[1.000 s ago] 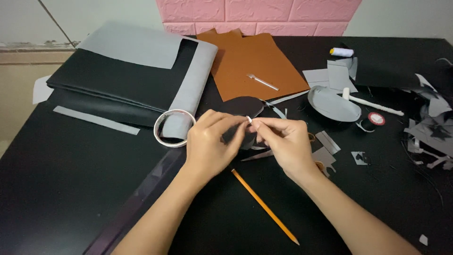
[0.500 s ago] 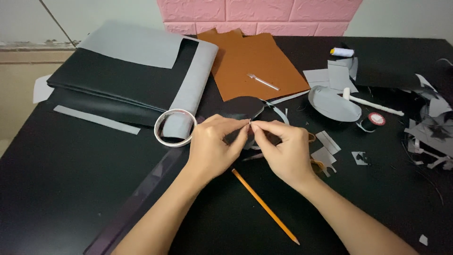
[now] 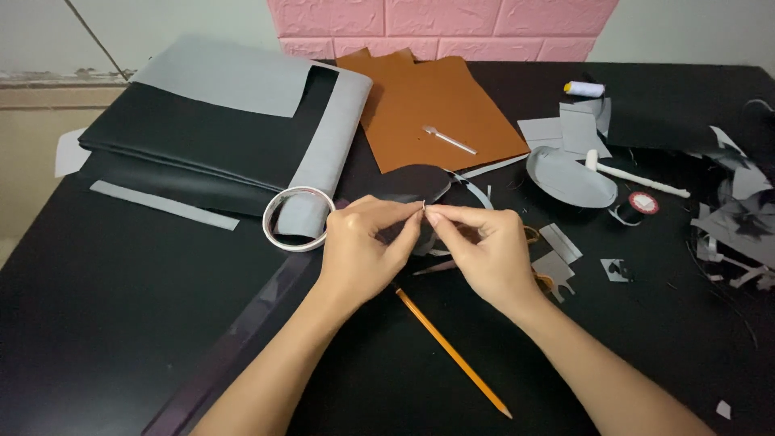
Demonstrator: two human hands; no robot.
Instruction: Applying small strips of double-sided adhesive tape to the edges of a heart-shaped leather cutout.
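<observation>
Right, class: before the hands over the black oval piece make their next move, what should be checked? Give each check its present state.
1. Left hand and right hand meet fingertip to fingertip over the black oval piece: ok.
2. What the fingertips pinch: too small, cannot tell.
3. Pencil lies just below the hands, apart from them: ok.
4. Tape ring sits beside the left hand, not touching: ok.
5. Scraps crowd the table close to the right hand: not ok.
</observation>
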